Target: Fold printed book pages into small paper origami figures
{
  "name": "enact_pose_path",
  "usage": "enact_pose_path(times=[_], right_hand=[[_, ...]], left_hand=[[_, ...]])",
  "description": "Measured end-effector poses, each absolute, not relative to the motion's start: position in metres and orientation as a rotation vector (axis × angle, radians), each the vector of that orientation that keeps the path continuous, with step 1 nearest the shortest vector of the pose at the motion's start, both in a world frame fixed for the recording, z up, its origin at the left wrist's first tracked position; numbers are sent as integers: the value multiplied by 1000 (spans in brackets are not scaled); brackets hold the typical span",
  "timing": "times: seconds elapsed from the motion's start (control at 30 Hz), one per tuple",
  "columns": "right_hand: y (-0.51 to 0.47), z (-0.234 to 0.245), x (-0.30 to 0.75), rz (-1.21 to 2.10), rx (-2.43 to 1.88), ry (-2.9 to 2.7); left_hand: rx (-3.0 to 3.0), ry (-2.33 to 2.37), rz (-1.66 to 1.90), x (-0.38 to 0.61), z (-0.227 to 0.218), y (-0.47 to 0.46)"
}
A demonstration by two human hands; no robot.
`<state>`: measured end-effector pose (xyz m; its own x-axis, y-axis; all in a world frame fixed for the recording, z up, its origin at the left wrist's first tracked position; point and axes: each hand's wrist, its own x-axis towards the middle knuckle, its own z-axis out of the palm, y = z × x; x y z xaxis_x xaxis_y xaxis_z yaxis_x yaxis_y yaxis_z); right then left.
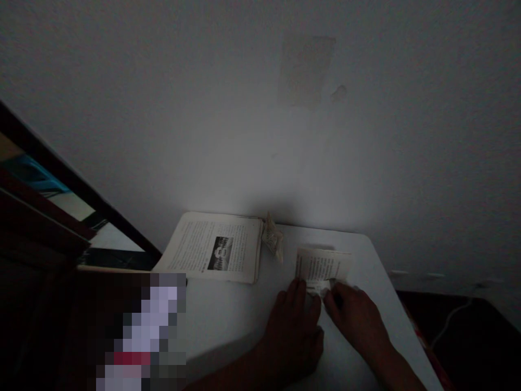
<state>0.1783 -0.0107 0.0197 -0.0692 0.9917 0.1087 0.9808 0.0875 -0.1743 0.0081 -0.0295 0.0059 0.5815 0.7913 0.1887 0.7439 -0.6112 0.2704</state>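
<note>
A small printed paper sheet lies on the white table, its near edge folded or crumpled. My left hand rests palm down beside it, fingertips touching the sheet's near left corner. My right hand pinches the folded near edge of the sheet, fingers closed on it. An open book with a dark picture on its page lies to the left. A small folded paper shape stands between the book and the sheet.
A plain white wall rises right behind the table. A dark wooden frame slants at the left. A white cable lies on the dark floor at the right. A blurred patch covers the lower left.
</note>
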Motion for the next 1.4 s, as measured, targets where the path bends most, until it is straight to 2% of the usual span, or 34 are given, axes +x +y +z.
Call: enact_pose_path(times=[1.4], right_hand=[[-11, 18, 179, 100, -2000, -2155]], left_hand=[[2626, 1268, 470, 6, 4, -29]])
